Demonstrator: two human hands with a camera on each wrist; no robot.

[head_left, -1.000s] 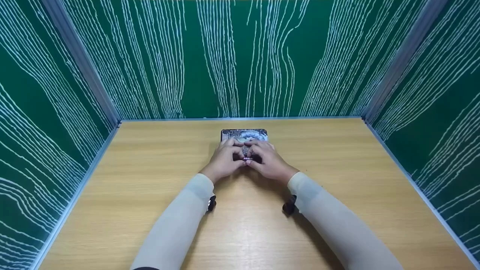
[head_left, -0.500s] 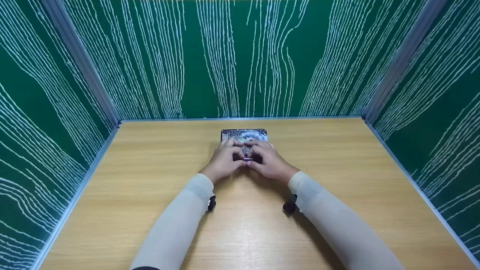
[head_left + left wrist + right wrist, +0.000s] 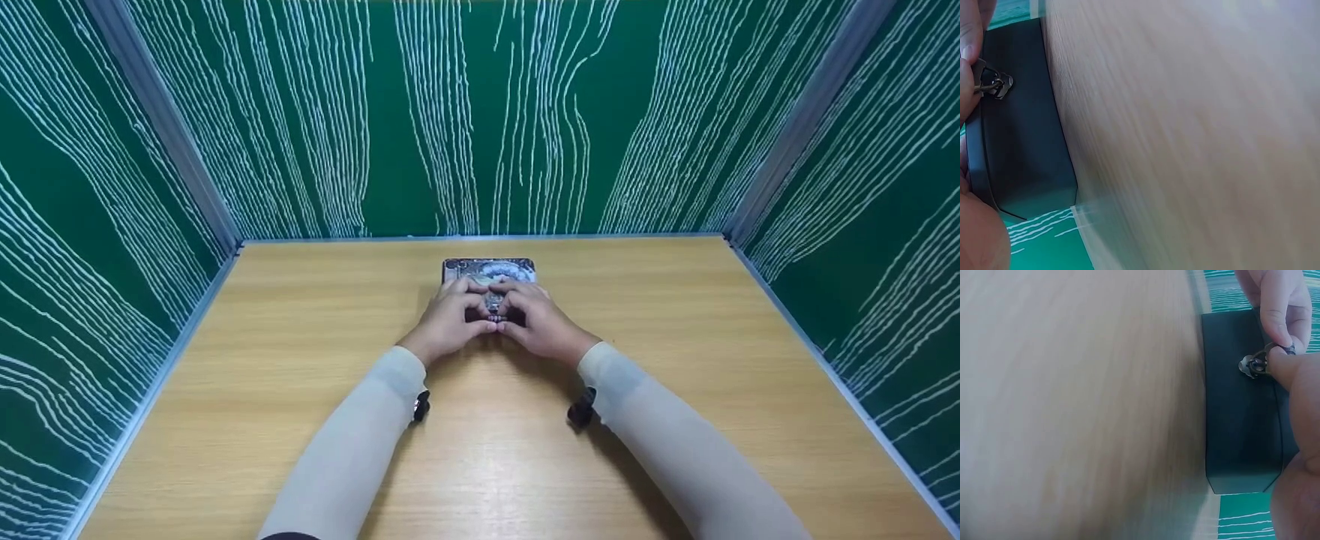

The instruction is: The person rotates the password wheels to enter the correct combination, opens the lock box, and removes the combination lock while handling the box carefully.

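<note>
A small box (image 3: pixel 491 268) with a patterned lid and dark sides stands towards the back of the table. On its dark front (image 3: pixel 1027 140) is a metal clasp (image 3: pixel 1000 85), also visible in the right wrist view (image 3: pixel 1249 367). My left hand (image 3: pixel 448 319) and right hand (image 3: pixel 545 322) meet at the box's front edge, with fingers bent over the lid. Both thumbs lie at the clasp, their tips close together, and the fingertips pinch its small metal parts. The hands partly hide the lid and clasp.
The wooden table (image 3: pixel 495 450) is bordered by green walls (image 3: pixel 510 112) with white wavy lines, at the back and both sides. Grey posts (image 3: pixel 810 112) stand at the back corners. A dark device is at each wrist.
Both thumb tips have shifted very slightly at the clasp. The box has not visibly moved, and the arms stay almost still.
</note>
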